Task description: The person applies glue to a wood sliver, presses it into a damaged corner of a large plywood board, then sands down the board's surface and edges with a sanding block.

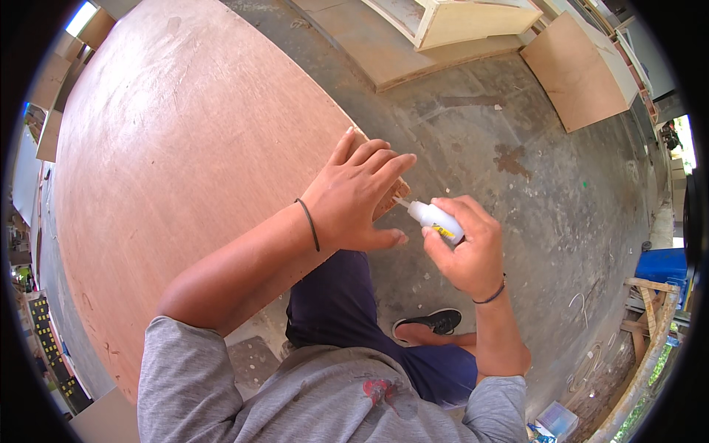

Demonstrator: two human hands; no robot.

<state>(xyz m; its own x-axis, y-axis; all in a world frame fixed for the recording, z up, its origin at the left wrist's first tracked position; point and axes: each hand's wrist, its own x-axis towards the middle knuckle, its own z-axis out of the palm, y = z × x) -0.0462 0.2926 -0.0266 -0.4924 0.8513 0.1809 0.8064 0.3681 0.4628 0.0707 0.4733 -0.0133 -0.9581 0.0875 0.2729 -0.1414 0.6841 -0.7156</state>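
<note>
A large plywood panel (185,133) fills the left side, and its rough corner lies near the middle of the view. My left hand (362,188) rests palm down over that corner with the fingers spread, a few of them reaching past the edge. In my right hand (473,247) is a small white glue bottle (437,220) with a yellow label, tilted so that its thin nozzle meets the panel's corner. Whether any glue is coming out is too small to tell.
Behind the panel a wooden board (413,66) lies on the concrete floor (546,214), with a pale wooden frame (473,22) on it. A plywood box (580,74) stands at the far right. A blue object (661,267) and a wooden rail (642,362) line the right edge.
</note>
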